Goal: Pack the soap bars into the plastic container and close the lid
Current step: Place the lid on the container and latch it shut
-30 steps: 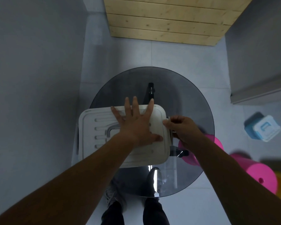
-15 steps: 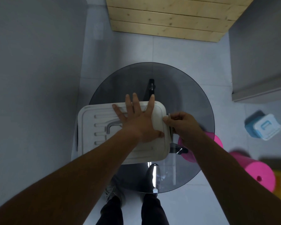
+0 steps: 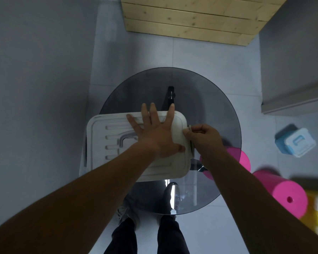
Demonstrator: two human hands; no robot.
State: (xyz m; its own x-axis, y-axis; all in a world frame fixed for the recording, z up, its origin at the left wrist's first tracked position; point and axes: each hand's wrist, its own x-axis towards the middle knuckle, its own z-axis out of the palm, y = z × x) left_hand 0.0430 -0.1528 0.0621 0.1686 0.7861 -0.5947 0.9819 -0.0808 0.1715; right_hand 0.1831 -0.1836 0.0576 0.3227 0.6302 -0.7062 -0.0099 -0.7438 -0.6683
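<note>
Nearest, below the round dark glass tabletop [image 3: 209,99], the person's dark trouser legs and shoes stand on the pale tiled floor. On the tabletop's left part sits the plastic container, covered by its white ribbed lid [image 3: 106,140], overhanging the tabletop's left rim. The left hand [image 3: 154,136] lies flat on the lid with fingers spread, pressing and gripping nothing. The right hand [image 3: 204,136] is curled at the lid's right edge, fingertips pinching a pale latch [image 3: 189,127] there. Right of the tabletop stand two pink stools [image 3: 286,195] and, farther off, a small blue box [image 3: 296,142]. Beyond the tabletop lies a wooden pallet [image 3: 191,17].
</note>
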